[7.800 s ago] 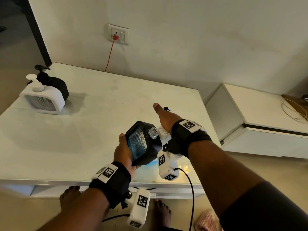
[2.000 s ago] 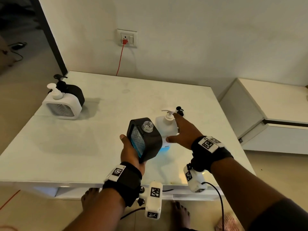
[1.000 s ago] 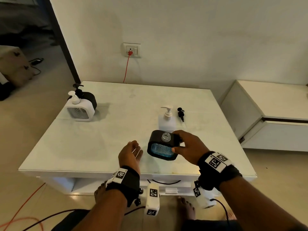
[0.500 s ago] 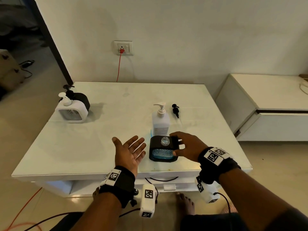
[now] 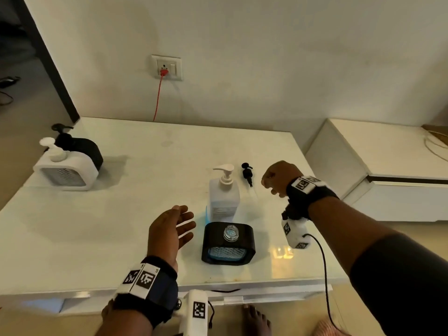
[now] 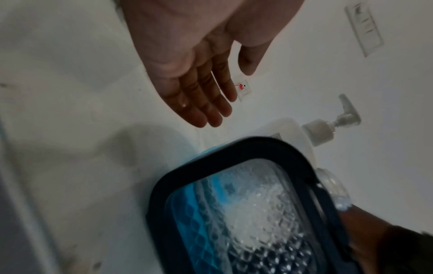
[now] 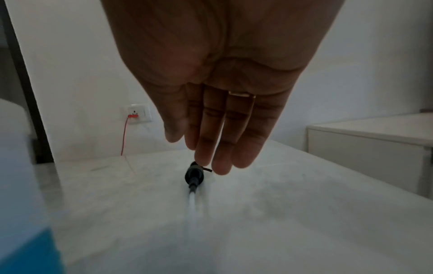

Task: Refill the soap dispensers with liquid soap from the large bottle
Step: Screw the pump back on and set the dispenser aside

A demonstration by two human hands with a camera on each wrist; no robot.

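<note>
A black dispenser (image 5: 228,241) with blue soap stands near the table's front edge, its clear neck (image 5: 230,232) uncapped. In the left wrist view the black dispenser (image 6: 246,213) fills the lower right. Just behind it stands the large white pump bottle (image 5: 224,195). The black pump head (image 5: 247,173) lies on the table to the bottle's right. My left hand (image 5: 186,224) hovers open, palm toward the dispenser, holding nothing. My right hand (image 7: 206,157) hangs with straight fingers just above the pump head (image 7: 194,174); I cannot tell whether they touch.
A white dispenser (image 5: 65,168) and a black one (image 5: 80,149) stand together at the table's far left. A wall socket (image 5: 166,69) with a red cable is behind the white table (image 5: 121,214). A low white cabinet (image 5: 388,166) sits to the right.
The black dispenser went from my left hand to the table. My right hand has let go of it and moved back right, over the pump head. My left hand stays open.
</note>
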